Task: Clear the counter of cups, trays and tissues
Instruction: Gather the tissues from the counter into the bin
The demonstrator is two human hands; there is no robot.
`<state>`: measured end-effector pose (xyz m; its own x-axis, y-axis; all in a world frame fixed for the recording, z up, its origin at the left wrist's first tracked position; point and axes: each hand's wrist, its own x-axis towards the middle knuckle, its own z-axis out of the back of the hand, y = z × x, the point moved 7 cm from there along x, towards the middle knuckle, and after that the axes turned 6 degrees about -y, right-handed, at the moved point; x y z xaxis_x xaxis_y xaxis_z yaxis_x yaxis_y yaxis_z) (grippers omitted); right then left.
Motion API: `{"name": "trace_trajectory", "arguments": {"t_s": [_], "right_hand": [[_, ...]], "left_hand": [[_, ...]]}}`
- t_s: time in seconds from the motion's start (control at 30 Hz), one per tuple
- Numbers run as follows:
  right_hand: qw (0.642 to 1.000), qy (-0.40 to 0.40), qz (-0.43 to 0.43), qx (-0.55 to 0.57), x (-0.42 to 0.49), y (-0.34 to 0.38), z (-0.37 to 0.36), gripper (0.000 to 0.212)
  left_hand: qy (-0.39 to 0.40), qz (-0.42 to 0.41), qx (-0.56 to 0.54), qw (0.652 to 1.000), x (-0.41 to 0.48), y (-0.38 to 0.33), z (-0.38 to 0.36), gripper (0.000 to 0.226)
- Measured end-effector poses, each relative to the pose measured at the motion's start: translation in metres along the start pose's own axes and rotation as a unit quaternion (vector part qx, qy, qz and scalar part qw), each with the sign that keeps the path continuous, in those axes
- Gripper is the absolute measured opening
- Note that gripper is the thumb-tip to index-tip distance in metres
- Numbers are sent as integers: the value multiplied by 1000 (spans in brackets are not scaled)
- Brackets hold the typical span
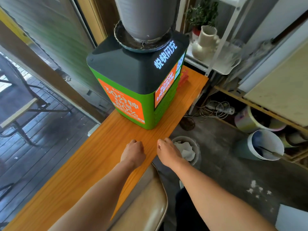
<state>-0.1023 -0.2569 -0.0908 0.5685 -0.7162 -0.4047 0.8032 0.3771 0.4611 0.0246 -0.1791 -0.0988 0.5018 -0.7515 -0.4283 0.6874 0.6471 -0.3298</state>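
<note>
Above the counter [93,164], left hand [133,152] and right hand [168,151] curl, palms hidden.

A: What sort of place?
B: Café or small shop, prob. Green ad kiosk [133,90] w/ QR code [180,63] & lit sign [165,55] stands on a narrow wood counter [93,164].
A: Anything else?
B: Left of kiosk, a deck [41,139] w/ outdoor table [18,112]. Right of it, white shelf [216,64] w/ vase [205,42] & plant [203,12]. Nearer than kiosk, a chair [145,202]; bin [197,147] on floor, near-right.
</note>
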Motion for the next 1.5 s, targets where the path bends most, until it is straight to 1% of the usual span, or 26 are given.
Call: {"name": "trace_trajectory", "arguments": {"t_s": [0.07, 0.2, 0.3, 0.4, 0.5, 0.6, 0.7, 0.87, 1.0, 1.07, 1.13, 1.2, 1.3, 1.37, 1.43, 1.5], "right_hand": [[1000, 0, -2, 17, -10, -14, 6, 8], [1000, -11, -11, 20, -23, -51, 19, 12], [999, -34, -16, -2, -31, -87, 26, 5], [998, -50, -32, -6, -31, -129, 28, 18], [997, -53, -53, 9, -23, -160, 26, 18], [997, -45, -67, 15, -3, -205, 12, 19], [997, -47, -65, 3, 21, -241, -7, 23], [998, -29, -51, -26, 69, -293, -58, 30], [997, -6, -75, -22, 105, -329, -109, 39], [996, -1, -85, -9, 122, -344, -132, 40], [996, -2, -87, -4, 137, -357, -154, 41], [996, 1, -89, -3, 148, -367, -173, 41], [996, 11, -90, 15, 164, -379, -196, 39], [995, 9, -94, 31, 175, -386, -202, 35], [994, -1, -98, 45, 187, -394, -205, 32], [994, -10, -98, 52, 199, -401, -207, 32]], "left_hand": [[16, -15, 2, 1000, -2, -21, -6, 22], [53, -68, 22, 996, -3, -68, -26, 19], [74, -113, 37, 990, -4, -103, -44, 11], [86, -122, 22, 988, -3, -136, -65, 12], [92, -120, 33, 988, 6, -154, -89, 15], [110, -107, 34, 988, 30, -168, -133, 20], [113, -80, 45, 989, 59, -171, -173, 23], [84, -37, 71, 993, 108, -161, -246, 24], [53, -9, 75, 996, 146, -145, -303, 20], [52, 24, 60, 997, 163, -135, -334, 19], [42, 65, 44, 996, 178, -124, -358, 22], [50, 51, 69, 995, 193, -118, -383, 22], [46, 37, 88, 994, 214, -113, -407, 12], [37, 38, 98, 994, 224, -112, -415, 16], [38, 46, 89, 994, 231, -109, -421, 21], [43, 52, 69, 995, 238, -104, -426, 15]]}}
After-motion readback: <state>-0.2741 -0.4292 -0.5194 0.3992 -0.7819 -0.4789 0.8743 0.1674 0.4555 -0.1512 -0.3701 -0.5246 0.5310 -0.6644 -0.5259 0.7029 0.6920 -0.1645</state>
